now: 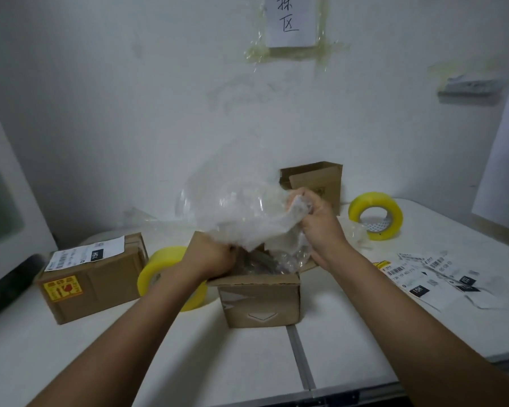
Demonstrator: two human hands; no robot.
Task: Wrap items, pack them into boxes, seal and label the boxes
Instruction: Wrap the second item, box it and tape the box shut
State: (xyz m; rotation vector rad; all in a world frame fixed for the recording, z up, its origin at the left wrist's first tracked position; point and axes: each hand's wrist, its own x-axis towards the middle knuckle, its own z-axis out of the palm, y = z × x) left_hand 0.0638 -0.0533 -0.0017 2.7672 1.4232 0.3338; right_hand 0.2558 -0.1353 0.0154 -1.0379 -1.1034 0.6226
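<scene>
1. A sheet of bubble wrap is held up just over the open cardboard box in the middle of the white table. It hangs there because it is going down into the box, or is being bunched round something in it.
2. Something dark sits inside the box under the wrap. I cannot tell what it is.
3. The right hand is curled tight on the top edge of the wrap and lifts it so it does not flop.
4. The left hand is at the box's left rim with its fingers bent round the low part of the wrap. The fingertips are hidden, so I cannot tell how hard they pinch.
5. A yellow tape roll stands just left of the box, partly behind the left arm. It is close by, likely for sealing soon.
6. Another tape roll stands back on the right.
7. Shipping labels lie spread out to the right, ready to stick on.
8. A closed box with a label sits to the left. It looks done.
9. A small brown box stands by the wall behind.
</scene>
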